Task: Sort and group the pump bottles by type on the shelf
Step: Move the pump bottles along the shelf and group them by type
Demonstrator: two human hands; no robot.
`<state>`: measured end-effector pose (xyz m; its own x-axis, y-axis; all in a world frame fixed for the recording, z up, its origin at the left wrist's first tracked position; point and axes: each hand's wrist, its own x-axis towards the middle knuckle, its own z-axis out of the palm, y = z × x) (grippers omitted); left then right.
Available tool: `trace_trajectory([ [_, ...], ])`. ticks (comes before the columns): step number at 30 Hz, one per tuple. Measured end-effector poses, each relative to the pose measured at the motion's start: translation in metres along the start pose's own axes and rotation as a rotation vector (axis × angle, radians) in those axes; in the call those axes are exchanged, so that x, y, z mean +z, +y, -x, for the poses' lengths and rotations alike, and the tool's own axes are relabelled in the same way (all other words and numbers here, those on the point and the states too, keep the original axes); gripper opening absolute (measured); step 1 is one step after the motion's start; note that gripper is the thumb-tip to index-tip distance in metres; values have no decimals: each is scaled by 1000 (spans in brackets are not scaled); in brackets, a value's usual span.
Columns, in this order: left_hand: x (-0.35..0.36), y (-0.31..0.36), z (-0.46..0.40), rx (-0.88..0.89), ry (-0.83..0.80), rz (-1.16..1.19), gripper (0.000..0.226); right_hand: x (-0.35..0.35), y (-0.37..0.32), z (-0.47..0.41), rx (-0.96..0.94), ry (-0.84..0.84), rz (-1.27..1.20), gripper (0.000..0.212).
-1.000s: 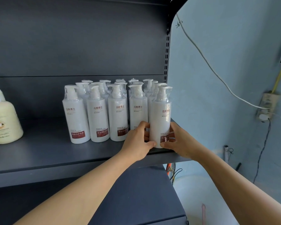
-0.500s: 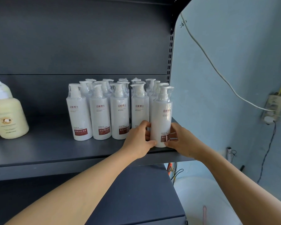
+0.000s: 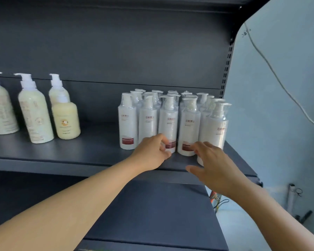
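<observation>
Head view: a dark grey metal shelf (image 3: 80,153) carries two groups of pump bottles. A cluster of tall white cylindrical pump bottles with dark red labels and clear plastic wrap (image 3: 170,120) stands in several rows at the right end of the shelf, against the perforated grey upright (image 3: 227,66). The frontmost white bottle at the right (image 3: 214,129) stands nearest the shelf's front edge, slightly forward of the front row. A separate group of cream-yellow rounded pump bottles with white pump heads (image 3: 34,113) stands at the left end of the shelf, well apart from the white cluster. The left hand (image 3: 150,153) is at the base of the front row, fingers curled, with thumb and fingertips at the lower part of the middle front-row white bottle (image 3: 168,124); motion blur prevents confirming a firm grip. The right hand (image 3: 212,167) is spread, fingers relaxed and extended, thumb out over the front edge, just in front of the frontmost white bottle and holding nothing. A lower dark grey shelf (image 3: 152,214) lies beneath. A white cable (image 3: 272,69) runs down the pale blue wall (image 3: 279,124) to the right.
</observation>
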<state>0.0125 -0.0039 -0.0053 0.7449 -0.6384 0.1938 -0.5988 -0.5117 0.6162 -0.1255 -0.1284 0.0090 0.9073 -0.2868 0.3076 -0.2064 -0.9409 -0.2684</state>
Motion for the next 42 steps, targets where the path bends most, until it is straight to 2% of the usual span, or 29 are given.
trace_trajectory([
  [8,-88,-84,65,-186,130,-101,32,35,-96,-22,-210,-123,-48,50],
  [12,-139,-132,105,-244,172,-80,32,54,-160,-31,-270,-149,-68,55],
  [26,-312,-289,227,-327,216,-129,34,125,-399,-36,-334,-176,-152,58],
  [34,-363,-345,238,-356,251,-124,41,153,-483,-67,-390,-175,-172,67],
  [42,-389,-391,197,-371,287,-114,47,184,-526,-136,-397,-145,-232,75],
])
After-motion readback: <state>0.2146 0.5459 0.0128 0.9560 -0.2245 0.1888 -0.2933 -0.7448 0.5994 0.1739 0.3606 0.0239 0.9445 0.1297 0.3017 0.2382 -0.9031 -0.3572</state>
